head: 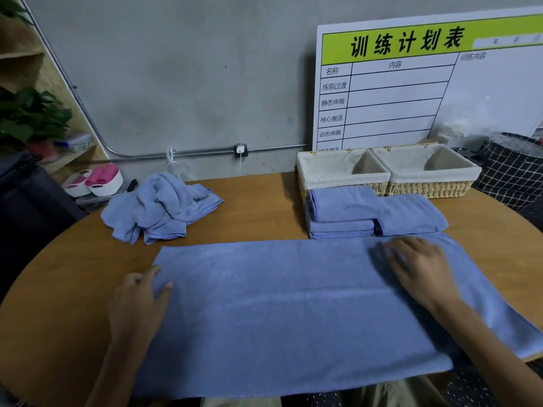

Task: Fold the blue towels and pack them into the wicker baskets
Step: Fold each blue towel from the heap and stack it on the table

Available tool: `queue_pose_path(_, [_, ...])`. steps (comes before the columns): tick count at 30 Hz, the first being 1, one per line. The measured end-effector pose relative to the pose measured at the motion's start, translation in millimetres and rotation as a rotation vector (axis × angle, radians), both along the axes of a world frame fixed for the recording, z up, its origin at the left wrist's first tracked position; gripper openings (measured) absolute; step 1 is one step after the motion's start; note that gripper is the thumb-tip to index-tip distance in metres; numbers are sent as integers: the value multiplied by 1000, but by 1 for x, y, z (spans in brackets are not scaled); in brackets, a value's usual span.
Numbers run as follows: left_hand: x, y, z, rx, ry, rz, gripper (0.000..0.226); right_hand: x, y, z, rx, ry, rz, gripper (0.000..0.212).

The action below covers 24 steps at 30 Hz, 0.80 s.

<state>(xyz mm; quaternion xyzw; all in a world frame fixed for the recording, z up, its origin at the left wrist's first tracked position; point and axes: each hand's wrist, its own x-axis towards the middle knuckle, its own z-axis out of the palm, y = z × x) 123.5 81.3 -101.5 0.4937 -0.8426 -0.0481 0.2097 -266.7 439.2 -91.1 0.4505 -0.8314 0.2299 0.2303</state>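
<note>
Centrally, a large blue terry towel (pixel 279 304) is spread flat across the round wooden table (pixel 44 289). Its left edge is pinched between thumb and fingers of the left hand (pixel 136 301), while the right hand (pixel 420 268) is pressed flat on it, fingers straight. Just beyond, folded blue towels (pixel 373 212) are stacked against two empty cloth-lined wicker baskets (pixel 388 171). A crumpled blue towel heap (pixel 158 207) is seen farther left.
</note>
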Motion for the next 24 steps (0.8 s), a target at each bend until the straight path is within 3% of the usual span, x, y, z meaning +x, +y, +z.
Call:
queue_pose_path(3, [-16, -7, 3, 1, -24, 12, 52, 59, -60, 9, -12, -30, 310, 30])
queue_pose_path(7, [-29, -2, 2, -17, -67, 28, 45, 141, -159, -4, 130, -150, 547, 40])
queue_pose_path(11, [-8, -2, 3, -19, -59, 22, 51, 184, -229, -11, 414, -244, 540, 60])
queue_pose_path(15, [32, 2, 4, 47, 31, 40, 53, 184, -242, -15, 452, -207, 503, 79])
queue_pose_path(19, [66, 11, 9, 143, 162, 36, 48, 188, -241, -12, 478, -180, 479, 80])
queue_pose_path(24, [70, 19, 12, 320, 408, -182, 36, 197, -239, -5, 347, -131, 475, 66])
